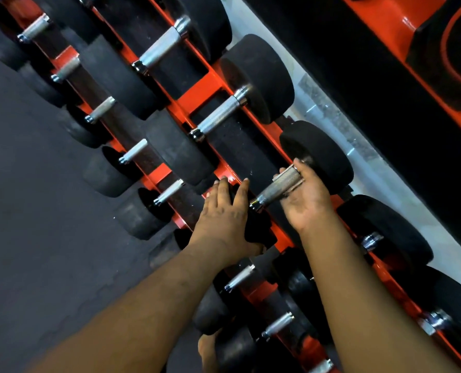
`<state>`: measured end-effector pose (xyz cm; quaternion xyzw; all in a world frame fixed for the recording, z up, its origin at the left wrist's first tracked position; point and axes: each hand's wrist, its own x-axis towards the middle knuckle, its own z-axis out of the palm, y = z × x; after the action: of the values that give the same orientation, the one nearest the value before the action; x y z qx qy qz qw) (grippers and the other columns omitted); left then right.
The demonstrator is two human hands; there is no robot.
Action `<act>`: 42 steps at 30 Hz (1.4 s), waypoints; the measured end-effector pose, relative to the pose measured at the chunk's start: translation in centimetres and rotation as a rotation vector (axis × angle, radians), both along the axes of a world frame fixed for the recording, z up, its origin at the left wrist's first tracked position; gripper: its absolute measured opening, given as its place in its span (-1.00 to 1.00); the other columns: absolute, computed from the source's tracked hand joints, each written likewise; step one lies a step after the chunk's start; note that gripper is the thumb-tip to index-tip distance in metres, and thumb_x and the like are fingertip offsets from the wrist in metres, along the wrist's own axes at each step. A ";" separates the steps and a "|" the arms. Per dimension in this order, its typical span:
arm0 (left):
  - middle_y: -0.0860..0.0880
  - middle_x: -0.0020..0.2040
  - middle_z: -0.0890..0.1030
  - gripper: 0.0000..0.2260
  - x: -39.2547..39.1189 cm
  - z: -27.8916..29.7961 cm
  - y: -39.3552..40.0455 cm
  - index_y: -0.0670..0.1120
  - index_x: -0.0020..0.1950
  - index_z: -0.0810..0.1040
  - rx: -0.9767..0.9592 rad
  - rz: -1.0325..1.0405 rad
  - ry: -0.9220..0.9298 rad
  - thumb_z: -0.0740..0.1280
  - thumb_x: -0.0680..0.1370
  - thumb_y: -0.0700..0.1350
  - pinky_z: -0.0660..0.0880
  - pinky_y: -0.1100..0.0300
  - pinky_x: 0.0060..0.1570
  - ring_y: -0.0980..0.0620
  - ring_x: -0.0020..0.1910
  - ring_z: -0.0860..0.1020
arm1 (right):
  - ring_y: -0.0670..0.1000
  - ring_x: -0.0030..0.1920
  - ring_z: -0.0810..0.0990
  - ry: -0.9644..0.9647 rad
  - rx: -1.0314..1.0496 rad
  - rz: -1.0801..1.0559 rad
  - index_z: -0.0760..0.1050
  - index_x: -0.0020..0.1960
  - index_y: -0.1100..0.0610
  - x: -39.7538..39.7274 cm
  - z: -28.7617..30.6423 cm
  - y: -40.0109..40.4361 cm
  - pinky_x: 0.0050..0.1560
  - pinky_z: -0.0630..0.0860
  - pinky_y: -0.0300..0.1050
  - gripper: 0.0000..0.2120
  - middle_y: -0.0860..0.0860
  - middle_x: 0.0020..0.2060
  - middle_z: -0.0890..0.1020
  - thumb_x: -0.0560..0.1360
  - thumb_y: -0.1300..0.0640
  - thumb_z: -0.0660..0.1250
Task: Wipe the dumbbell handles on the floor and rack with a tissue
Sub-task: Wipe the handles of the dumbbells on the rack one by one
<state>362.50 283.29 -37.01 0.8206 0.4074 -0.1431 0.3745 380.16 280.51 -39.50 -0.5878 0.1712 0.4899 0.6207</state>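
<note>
Nearest the camera: two bare forearms reach up into the red dumbbell rack (197, 95), which runs diagonally across the view with black rubber-headed dumbbells in two tiers.

Left hand (221, 214) lies palm-down, fingers straight and spread, on the near black head (256, 224) of the dumbbell being worked, steadying it (judgement).

Right hand (308, 196) is palm-up under the knurled steel handle (280, 185) of that same dumbbell, fingers cupped up around the far side of the bar, so it grips the handle. No tissue is clearly visible; something thin and pale shows at the fingertips along the bar, too small to say what it is.

Step in hand, as a judgement: wiping this upper-tier handle, partway along the row. Next move calls for sliding or twisting the right hand along the bar's full length, then shifting to the neighbouring handle (220, 114) further up the rack.

Further off: lower-tier handles (101, 109) toward the dark floor (22, 184), all on the rack; no dumbbell clearly seen on the floor.

Far right: an orange-and-black block (439, 49) with a pale label at the frame edge, unreadable. No brand or weight markings legible anywhere.
</note>
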 end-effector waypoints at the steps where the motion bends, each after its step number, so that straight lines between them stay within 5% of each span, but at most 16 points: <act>1: -0.19 0.63 -0.25 0.24 0.0 0.0 0.0 0.07 0.63 -0.29 0.002 0.002 -0.004 0.58 0.30 0.26 -0.11 -0.07 0.58 -0.17 0.62 -0.24 | 0.01 -0.03 0.62 0.001 0.000 0.006 0.53 0.05 0.13 0.0 0.1 -0.5 0.01 0.54 -0.07 -0.86 0.03 -0.10 0.63 0.58 0.06 0.34; 8: -0.20 0.63 -0.23 0.25 0.1 0.2 0.0 0.06 0.64 -0.27 0.006 0.008 -0.002 0.58 0.29 0.26 -0.10 -0.07 0.57 -0.16 0.62 -0.24 | 0.00 -0.15 0.57 -0.009 -0.034 -0.008 0.49 -0.04 0.11 -1.3 0.3 1.1 -0.03 0.52 -0.10 -0.94 0.03 -0.16 0.55 0.59 0.14 0.34; 14: -0.20 0.63 -0.22 0.24 0.0 0.1 -0.1 0.05 0.64 -0.26 0.009 0.012 -0.013 0.58 0.29 0.26 -0.09 -0.07 0.57 -0.17 0.62 -0.23 | 0.05 -0.10 0.66 -0.004 -0.024 -0.020 0.54 0.10 0.14 -2.2 0.8 -1.2 -0.15 0.58 -0.07 -0.84 0.08 -0.11 0.66 0.56 0.10 0.36; 19: -0.20 0.63 -0.21 0.24 0.1 0.4 -0.1 0.05 0.64 -0.26 0.005 0.011 -0.015 0.57 0.29 0.27 -0.09 -0.07 0.57 -0.16 0.62 -0.23 | -0.02 -0.19 0.56 0.051 -0.061 -0.014 0.50 -0.13 0.09 -2.7 0.7 0.8 -0.03 0.53 -0.08 -0.87 0.01 -0.22 0.55 0.58 0.11 0.35; 25: -0.20 0.63 -0.21 0.25 0.0 0.0 -0.2 0.05 0.63 -0.27 0.016 0.013 -0.019 0.58 0.28 0.25 -0.10 -0.06 0.57 -0.17 0.62 -0.22 | 0.02 -0.19 0.69 0.039 -0.091 0.116 0.56 0.21 0.16 -3.2 0.1 -2.4 -0.28 0.61 -0.15 -0.71 0.09 -0.09 0.68 0.54 0.06 0.40; 29: -0.20 0.63 -0.21 0.24 0.0 0.0 -0.2 0.05 0.64 -0.25 0.019 0.020 -0.023 0.58 0.27 0.25 -0.09 -0.08 0.57 -0.18 0.62 -0.22 | 0.08 -0.14 0.68 0.071 -0.191 0.247 0.61 0.08 0.17 -3.8 -0.3 -0.9 -0.10 0.64 -0.06 -0.77 0.13 -0.04 0.68 0.53 0.03 0.43; 33: -0.21 0.63 -0.20 0.25 -0.1 -0.4 -0.3 0.06 0.63 -0.25 0.026 0.020 -0.035 0.58 0.27 0.26 -0.10 -0.08 0.59 -0.19 0.62 -0.22 | 0.03 -0.15 0.72 0.019 -0.135 0.259 0.57 0.22 0.20 -3.7 -0.5 -3.0 -0.22 0.63 -0.13 -0.71 0.13 -0.04 0.71 0.55 0.09 0.40; 37: -0.22 0.63 -0.19 0.25 0.0 -0.7 -0.2 0.06 0.63 -0.26 0.030 0.017 -0.036 0.58 0.26 0.27 -0.13 -0.06 0.57 -0.19 0.62 -0.22 | -0.02 -0.22 0.71 -0.076 -0.114 0.345 0.60 0.05 0.16 -3.9 -0.3 -3.6 -0.29 0.60 -0.19 -0.92 0.06 -0.19 0.72 0.58 0.20 0.36; 42: -0.21 0.63 -0.21 0.26 -0.1 -0.6 -0.2 0.06 0.63 -0.27 0.021 0.016 -0.029 0.57 0.27 0.28 -0.10 -0.09 0.60 -0.20 0.62 -0.22 | 0.07 -0.07 0.72 -0.153 -0.169 0.320 0.61 0.13 0.18 -4.8 -0.8 -4.5 -0.18 0.61 -0.13 -0.87 0.14 -0.03 0.73 0.60 0.22 0.34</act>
<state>362.42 283.13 -37.59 0.8232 0.4100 -0.1236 0.3728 375.36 276.01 -40.29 -0.6928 0.0685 0.5201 0.4947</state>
